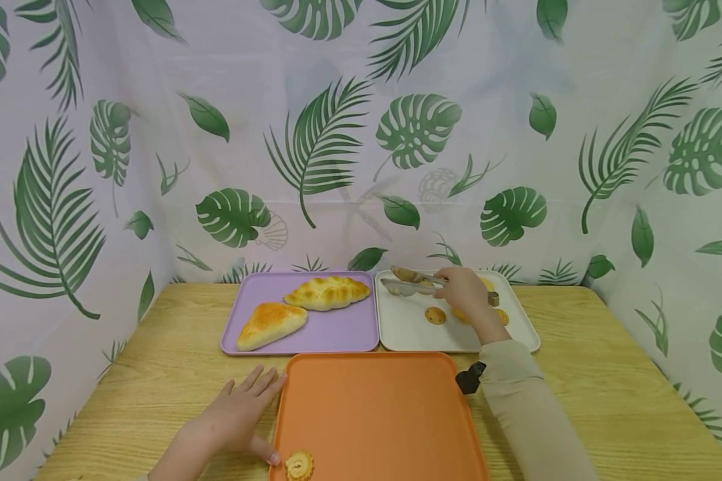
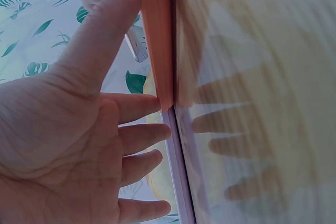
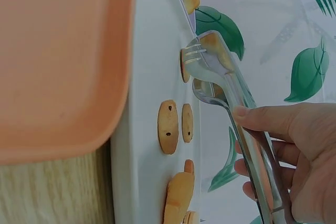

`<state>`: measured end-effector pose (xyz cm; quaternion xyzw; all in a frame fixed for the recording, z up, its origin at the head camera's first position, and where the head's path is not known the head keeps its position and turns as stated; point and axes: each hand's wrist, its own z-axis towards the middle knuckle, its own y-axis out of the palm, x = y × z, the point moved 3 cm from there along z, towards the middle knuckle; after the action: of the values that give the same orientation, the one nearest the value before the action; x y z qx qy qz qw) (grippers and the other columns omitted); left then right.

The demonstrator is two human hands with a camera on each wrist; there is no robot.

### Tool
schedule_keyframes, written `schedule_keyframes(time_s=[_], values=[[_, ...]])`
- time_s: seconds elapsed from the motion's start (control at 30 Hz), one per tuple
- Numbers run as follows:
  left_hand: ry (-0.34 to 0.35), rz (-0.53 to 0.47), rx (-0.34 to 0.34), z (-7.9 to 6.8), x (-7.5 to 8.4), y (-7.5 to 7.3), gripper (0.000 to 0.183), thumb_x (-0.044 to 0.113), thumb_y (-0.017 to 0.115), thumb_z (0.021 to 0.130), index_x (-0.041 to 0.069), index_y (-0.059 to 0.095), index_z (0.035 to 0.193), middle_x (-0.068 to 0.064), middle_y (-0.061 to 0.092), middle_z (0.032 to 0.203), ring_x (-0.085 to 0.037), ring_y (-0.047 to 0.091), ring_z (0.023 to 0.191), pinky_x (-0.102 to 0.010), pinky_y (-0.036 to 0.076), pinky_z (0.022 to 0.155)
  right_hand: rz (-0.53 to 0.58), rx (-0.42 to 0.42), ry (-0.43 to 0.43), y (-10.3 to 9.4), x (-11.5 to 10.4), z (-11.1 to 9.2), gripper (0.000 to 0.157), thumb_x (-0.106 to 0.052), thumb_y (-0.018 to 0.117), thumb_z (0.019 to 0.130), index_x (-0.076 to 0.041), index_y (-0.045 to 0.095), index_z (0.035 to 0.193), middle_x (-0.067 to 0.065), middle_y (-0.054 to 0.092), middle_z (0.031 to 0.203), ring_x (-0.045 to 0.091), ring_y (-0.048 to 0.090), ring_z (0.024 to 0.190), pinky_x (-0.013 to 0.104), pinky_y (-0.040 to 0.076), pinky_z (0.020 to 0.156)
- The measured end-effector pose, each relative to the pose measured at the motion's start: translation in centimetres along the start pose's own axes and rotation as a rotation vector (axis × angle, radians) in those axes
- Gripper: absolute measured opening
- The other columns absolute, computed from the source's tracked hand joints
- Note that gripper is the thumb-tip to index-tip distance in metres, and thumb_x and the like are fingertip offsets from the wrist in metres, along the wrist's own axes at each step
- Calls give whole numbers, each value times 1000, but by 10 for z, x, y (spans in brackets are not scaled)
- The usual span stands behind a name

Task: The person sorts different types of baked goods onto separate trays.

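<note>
Over the white tray (image 1: 409, 339), my right hand (image 1: 466, 294) grips metal tongs (image 3: 231, 83) by their arms. The tongs' two ends stand apart, close over a small cookie (image 3: 184, 72) at the tray's far left part. Round chocolate-chip cookies (image 1: 436, 315) lie nearer the hand, and the hand and wrist partly hide other yellow pieces. My left hand (image 1: 234, 414) is spread at the left side of the orange tray (image 1: 373, 414), thumb touching its rim, fingers straight and holding nothing. A scalloped cookie (image 1: 299, 465) lies in that tray's near left corner, close to the thumb.
A purple tray (image 1: 337, 337) stands left of the white one, bearing a triangular bread (image 1: 272, 326) and a long ridged bread (image 1: 327, 294). Behind the wooden table (image 1: 156, 347) hangs a leaf-print curtain (image 1: 337, 247). Beside the right cuff sits a small black device (image 1: 470, 378).
</note>
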<state>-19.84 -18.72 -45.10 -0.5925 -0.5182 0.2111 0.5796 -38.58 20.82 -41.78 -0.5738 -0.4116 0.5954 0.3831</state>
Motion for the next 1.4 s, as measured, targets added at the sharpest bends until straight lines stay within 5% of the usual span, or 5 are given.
schedule_keyframes(time_s=[0.47, 0.73, 0.97, 1.2, 1.4], values=[[-18, 1, -19, 2, -2, 1, 122, 59, 82, 58, 8, 27, 154, -19, 24, 161, -42, 14, 150, -76, 16, 109, -38, 20, -19, -12, -8, -26, 50, -23, 72, 88, -9, 59, 134, 17, 61, 133, 38, 60, 116, 50, 54, 83], [-5, 7, -12, 1, -2, 1, 122, 60, 81, 57, 8, 28, 154, -19, 25, 160, -42, 15, 150, -76, 18, 108, -35, 73, -196, -23, -18, -58, 49, -22, 73, 86, -8, 62, 132, 19, 64, 128, 38, 62, 111, 51, 54, 82], [3, 10, -3, 0, -2, 0, 122, 63, 80, 57, 7, 29, 153, -21, 26, 159, -43, 17, 149, -76, 20, 107, 22, 131, -336, -34, -34, -89, 48, -21, 76, 83, -12, 65, 129, 12, 70, 114, 27, 63, 90, 39, 50, 69], [0, 3, -4, -1, -2, 0, 121, 63, 80, 58, 8, 29, 153, -21, 26, 159, -43, 17, 149, -76, 20, 107, 63, 138, -425, -37, -48, -117, 47, -17, 78, 81, -12, 67, 126, 13, 69, 122, 33, 65, 107, 49, 54, 85], [-1, 4, -2, -1, -2, -1, 120, 61, 81, 58, 8, 30, 153, -21, 26, 159, -44, 17, 149, -76, 19, 107, 82, 144, -498, -31, -57, -135, 47, -16, 81, 78, -15, 69, 123, 5, 72, 112, 26, 66, 101, 44, 55, 84]])
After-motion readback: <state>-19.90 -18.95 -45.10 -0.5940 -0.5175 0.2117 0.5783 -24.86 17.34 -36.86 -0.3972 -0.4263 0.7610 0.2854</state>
